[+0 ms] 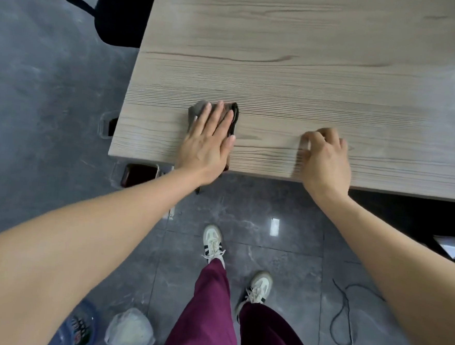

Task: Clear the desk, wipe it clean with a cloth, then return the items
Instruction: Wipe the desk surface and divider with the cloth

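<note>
The wooden desk (309,70) fills the upper right of the head view, and its top carries only a cloth. A dark grey folded cloth (195,109) lies near the desk's front left corner. My left hand (209,141) presses flat on the cloth with straight fingers, and part of the cloth hangs over the front edge under my wrist. My right hand (325,157) rests on the bare wood near the front edge, to the right of the cloth, with its fingers curled and nothing in them.
A black chair (119,11) stands at the desk's left side. On the grey tiled floor lie a dark object (140,174) under the desk corner, a crumpled plastic bag (129,329), a blue bag (80,329) and a black cable (345,315). My feet stand below the desk edge.
</note>
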Demonstrator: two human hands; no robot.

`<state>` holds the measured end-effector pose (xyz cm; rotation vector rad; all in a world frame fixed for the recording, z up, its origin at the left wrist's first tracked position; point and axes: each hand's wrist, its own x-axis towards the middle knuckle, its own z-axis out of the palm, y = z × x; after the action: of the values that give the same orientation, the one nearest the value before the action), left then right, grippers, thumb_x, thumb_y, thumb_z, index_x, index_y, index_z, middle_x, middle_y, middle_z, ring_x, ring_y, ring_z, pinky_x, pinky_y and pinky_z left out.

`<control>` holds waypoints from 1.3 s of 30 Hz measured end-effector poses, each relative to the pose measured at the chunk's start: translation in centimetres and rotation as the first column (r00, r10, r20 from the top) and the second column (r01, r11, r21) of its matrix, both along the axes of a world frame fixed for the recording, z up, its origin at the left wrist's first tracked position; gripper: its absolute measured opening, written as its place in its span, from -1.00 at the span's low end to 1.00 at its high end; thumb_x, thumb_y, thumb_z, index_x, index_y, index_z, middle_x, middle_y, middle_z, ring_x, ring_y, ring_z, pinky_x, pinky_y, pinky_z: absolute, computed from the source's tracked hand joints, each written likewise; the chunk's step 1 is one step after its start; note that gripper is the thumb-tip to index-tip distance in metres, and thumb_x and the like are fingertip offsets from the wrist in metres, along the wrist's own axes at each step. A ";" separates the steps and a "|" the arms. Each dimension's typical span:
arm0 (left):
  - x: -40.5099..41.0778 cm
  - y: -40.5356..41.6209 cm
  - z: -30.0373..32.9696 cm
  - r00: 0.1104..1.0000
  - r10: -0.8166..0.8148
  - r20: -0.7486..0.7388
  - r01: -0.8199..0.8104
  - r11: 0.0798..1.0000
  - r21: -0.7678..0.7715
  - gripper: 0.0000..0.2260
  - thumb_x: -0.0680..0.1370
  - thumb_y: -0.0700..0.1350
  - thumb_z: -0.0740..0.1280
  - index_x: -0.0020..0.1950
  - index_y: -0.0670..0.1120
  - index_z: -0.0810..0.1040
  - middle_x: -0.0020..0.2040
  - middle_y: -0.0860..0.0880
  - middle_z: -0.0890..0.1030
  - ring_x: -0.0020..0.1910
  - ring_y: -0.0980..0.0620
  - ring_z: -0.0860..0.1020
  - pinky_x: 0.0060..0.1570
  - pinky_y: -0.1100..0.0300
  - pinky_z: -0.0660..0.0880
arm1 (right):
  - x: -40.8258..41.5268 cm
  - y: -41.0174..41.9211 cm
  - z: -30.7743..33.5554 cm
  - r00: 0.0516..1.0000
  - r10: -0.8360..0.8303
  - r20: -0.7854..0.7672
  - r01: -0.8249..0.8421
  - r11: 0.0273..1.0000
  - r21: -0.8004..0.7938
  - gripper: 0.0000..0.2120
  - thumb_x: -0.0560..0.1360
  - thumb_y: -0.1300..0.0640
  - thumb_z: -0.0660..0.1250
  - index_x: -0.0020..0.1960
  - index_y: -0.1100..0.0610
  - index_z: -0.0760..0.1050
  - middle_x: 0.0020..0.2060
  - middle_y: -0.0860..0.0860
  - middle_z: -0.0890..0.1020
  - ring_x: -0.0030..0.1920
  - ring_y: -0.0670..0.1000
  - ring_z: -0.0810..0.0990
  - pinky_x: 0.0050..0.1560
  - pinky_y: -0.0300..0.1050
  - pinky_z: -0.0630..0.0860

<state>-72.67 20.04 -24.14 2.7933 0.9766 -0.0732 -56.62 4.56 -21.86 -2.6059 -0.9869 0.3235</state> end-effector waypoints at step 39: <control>6.3 -4.8 0.9 0.999 0.012 -0.039 -0.012 1.000 -0.010 -0.54 0.66 0.02 -0.07 0.56 0.01 -0.02 0.56 0.02 -0.14 0.53 0.01 -0.20 0.47 0.06 -0.19 | 2.2 -6.8 0.3 0.970 -0.234 -0.063 0.236 0.971 0.032 -0.70 0.51 0.38 0.22 0.19 0.16 0.49 0.21 0.04 0.42 0.18 0.11 0.34 -0.22 -0.05 0.32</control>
<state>-66.41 15.28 -23.19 2.7866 0.9986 -0.1303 -54.43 -2.26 -21.59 -2.6262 -0.6483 0.3153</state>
